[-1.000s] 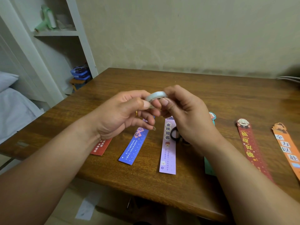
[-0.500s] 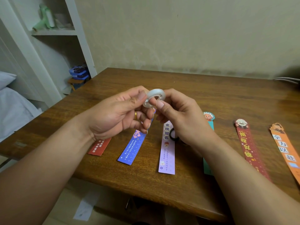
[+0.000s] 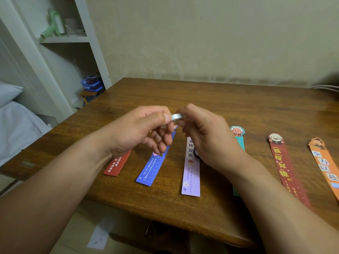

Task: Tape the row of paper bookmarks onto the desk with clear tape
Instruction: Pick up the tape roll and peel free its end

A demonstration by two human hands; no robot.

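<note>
Behind the bookmarks point(image 3: 190, 173), a wide band of bare desk point(image 3: 220, 99) is running back to the wall point(image 3: 201, 43), giving you room to pass. Strips of bare wood are showing between neighbouring bookmarks. Your left grip point(image 3: 135, 131) and right grip point(image 3: 207, 136), both pinching the tape point(image 3: 177, 116), are hanging over the row's left half and blocking it. The shelf point(image 3: 64, 38) is standing beyond the desk's left corner.

Wooden surface point(image 3: 220, 99): six paper strips lying flat in a row. Left to right: red bookmark point(image 3: 117, 165), blue bookmark point(image 3: 154, 166), lilac bookmark point(image 3: 190, 175), teal bookmark point(image 3: 237, 132), dark red bookmark point(image 3: 286, 169), orange bookmark point(image 3: 326, 165). Small black item point(image 3: 196, 155) at the lilac bookmark's right edge, mostly hidden.
</note>
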